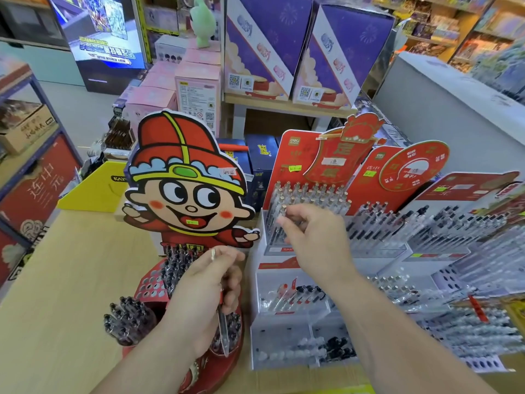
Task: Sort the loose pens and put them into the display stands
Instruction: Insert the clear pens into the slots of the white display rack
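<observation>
On a pale wood counter [71,280] in a stationery shop, pen stands crowd the centre and right of the frame. At top centre, purple boxes [264,44] printed with QR codes sit on a shelf, with pink boxes [196,86] stacked to their left. A lit screen [105,32] glows at upper left.

The red backboard [287,157] right of centre carries "deli" in white. The board beside it shows the same word above "连中". A yellow stand [96,189] at left reads "KAY" before the rest is hidden. A red panel [39,191] at far left reads "连中三元". The green price stickers are too small to read.

The left hand [204,282] is at lower centre, in front of a cartoon cut-out [184,177] in a red cap. Its fingers are wrapped round a clear pen [223,328], held upright with its tip down over the red holed stand [150,282].

The right hand [315,237] reaches up to the pen rows [312,194] under the "deli" board. Its fingers are bent among the pen tops; whether they pinch one cannot be told. Loose pens [295,297] lie in a clear tray [284,348] below that wrist.
</observation>
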The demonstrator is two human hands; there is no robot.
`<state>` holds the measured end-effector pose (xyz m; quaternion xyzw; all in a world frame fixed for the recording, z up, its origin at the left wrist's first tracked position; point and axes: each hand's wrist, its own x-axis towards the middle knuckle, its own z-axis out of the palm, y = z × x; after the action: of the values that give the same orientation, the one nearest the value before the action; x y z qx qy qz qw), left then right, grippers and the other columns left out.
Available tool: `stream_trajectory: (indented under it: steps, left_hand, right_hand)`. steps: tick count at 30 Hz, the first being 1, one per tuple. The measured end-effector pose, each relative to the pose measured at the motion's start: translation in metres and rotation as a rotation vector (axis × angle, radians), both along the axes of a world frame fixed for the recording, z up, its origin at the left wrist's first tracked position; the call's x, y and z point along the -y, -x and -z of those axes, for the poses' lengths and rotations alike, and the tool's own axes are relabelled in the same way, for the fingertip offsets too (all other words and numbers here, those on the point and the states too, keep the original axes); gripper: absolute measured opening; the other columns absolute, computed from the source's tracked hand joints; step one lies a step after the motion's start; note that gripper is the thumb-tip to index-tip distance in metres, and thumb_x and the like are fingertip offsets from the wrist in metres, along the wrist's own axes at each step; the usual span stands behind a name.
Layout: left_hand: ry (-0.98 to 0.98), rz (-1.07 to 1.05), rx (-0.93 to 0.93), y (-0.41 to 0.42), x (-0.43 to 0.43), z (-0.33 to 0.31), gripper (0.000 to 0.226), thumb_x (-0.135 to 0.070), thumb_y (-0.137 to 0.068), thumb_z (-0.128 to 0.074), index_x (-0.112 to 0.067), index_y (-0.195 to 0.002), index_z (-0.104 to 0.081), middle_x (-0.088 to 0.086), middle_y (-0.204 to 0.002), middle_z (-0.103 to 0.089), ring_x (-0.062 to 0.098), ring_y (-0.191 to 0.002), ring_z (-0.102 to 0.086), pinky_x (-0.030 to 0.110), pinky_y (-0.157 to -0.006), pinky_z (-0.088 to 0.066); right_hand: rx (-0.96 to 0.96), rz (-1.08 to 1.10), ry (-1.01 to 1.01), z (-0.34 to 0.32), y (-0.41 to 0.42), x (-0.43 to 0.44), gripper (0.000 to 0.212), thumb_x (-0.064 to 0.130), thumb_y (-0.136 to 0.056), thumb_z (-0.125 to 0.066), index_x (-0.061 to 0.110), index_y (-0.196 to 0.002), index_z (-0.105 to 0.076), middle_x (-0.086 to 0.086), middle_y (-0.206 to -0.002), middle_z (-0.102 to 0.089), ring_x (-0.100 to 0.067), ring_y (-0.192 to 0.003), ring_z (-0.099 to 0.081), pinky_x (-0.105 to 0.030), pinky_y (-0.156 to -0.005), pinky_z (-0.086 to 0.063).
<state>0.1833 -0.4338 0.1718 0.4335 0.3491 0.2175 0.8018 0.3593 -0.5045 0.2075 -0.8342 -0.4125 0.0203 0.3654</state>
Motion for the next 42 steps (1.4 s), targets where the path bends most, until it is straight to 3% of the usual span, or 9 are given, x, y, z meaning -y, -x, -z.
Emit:
stream_trajectory:
  steps: [5,15,18,20,22,24,29,33,42]
  left_hand:
    - [0.12,0.041,0.099,-0.002,0.001,-0.011,0.075,-0.069,-0.094,-0.029,-0.003,-0.113,-0.06,0.01,-0.063,-0.044,0.019,-0.046,-0.032,0.028,-0.043,-0.028]
    - [-0.076,0.232,0.04,-0.036,0.016,-0.017,0.098,-0.088,-0.081,-0.013,-0.015,-0.119,-0.065,0.018,-0.104,-0.074,0.025,-0.063,-0.046,0.035,-0.053,-0.031]
    - [0.018,0.207,0.005,-0.056,0.018,-0.026,0.086,-0.077,-0.087,-0.025,-0.006,-0.12,-0.062,0.021,-0.098,-0.072,0.029,-0.071,-0.048,0.038,-0.06,-0.042]
    - [0.001,0.253,-0.023,-0.065,0.02,-0.029,0.056,-0.043,-0.104,-0.029,0.0,-0.129,-0.054,0.024,-0.093,-0.06,0.028,-0.074,-0.046,0.035,-0.068,-0.044]
    - [-0.094,0.314,-0.041,-0.058,0.024,-0.028,0.028,-0.015,-0.109,-0.035,-0.004,-0.111,-0.061,0.014,-0.074,-0.049,0.02,-0.063,-0.043,0.026,-0.056,-0.038]
    - [-0.256,0.354,-0.028,-0.047,0.028,-0.03,0.033,-0.014,-0.107,-0.042,-0.005,-0.089,-0.069,0.014,-0.069,-0.057,0.022,-0.062,-0.049,0.023,-0.055,-0.041]
    - [-0.368,0.271,-0.09,-0.044,0.031,-0.027,0.029,-0.007,-0.104,-0.049,-0.014,-0.093,-0.075,0.006,-0.071,-0.066,0.013,-0.061,-0.056,0.017,-0.056,-0.043]
    - [-0.416,0.247,-0.092,-0.051,0.033,-0.026,0.034,-0.01,-0.1,-0.057,-0.034,-0.091,-0.08,0.004,-0.073,-0.069,0.017,-0.067,-0.059,0.029,-0.068,-0.051]
    - [-0.504,0.188,-0.074,-0.049,0.035,-0.029,0.035,-0.004,-0.092,-0.068,-0.037,-0.092,-0.081,-0.001,-0.074,-0.072,0.008,-0.064,-0.057,0.018,-0.061,-0.047]
  right_hand:
    - [0.014,0.024,-0.05,-0.008,0.007,0.008,0.023,0.037,-0.091,-0.071,0.021,-0.107,-0.075,0.012,-0.091,-0.073,-0.004,-0.082,-0.065,-0.032,-0.079,-0.057]
    - [-0.31,-0.229,0.008,-0.019,0.034,0.031,0.004,0.032,-0.083,-0.08,0.031,-0.086,-0.077,0.02,-0.07,-0.068,-0.003,-0.066,-0.061,-0.018,-0.061,-0.05]
    - [-0.368,-0.228,0.001,-0.02,0.027,0.038,0.005,0.025,-0.087,-0.077,0.028,-0.082,-0.076,0.015,-0.065,-0.068,-0.002,-0.059,-0.06,-0.015,-0.058,-0.045]
    - [-0.425,-0.241,-0.018,-0.025,0.022,0.043,0.007,0.021,-0.089,-0.074,0.026,-0.085,-0.077,0.009,-0.067,-0.07,-0.004,-0.058,-0.061,-0.02,-0.059,-0.049]
    - [-0.489,-0.223,-0.069,-0.029,0.015,0.048,0.009,0.016,-0.092,-0.07,0.022,-0.089,-0.076,0.002,-0.07,-0.071,-0.013,-0.063,-0.066,-0.03,-0.063,-0.057]
    - [-0.563,-0.181,-0.136,-0.034,0.007,0.054,0.009,0.013,-0.094,-0.069,0.017,-0.094,-0.076,-0.003,-0.075,-0.072,-0.017,-0.066,-0.068,-0.031,-0.064,-0.059]
    - [-0.592,-0.09,-0.191,-0.036,-0.002,0.061,0.004,0.018,-0.09,-0.075,0.02,-0.092,-0.077,-0.001,-0.075,-0.073,-0.022,-0.069,-0.07,-0.021,-0.06,-0.053]
    - [-0.617,-0.038,-0.229,-0.033,0.0,0.061,0.004,0.019,-0.085,-0.08,0.018,-0.086,-0.076,-0.001,-0.072,-0.074,-0.017,-0.067,-0.071,-0.021,-0.059,-0.053]
    - [-0.738,-0.058,-0.282,-0.031,0.0,0.064,0.009,0.009,-0.086,-0.077,0.015,-0.092,-0.075,-0.004,-0.075,-0.076,-0.021,-0.073,-0.074,-0.025,-0.063,-0.058]
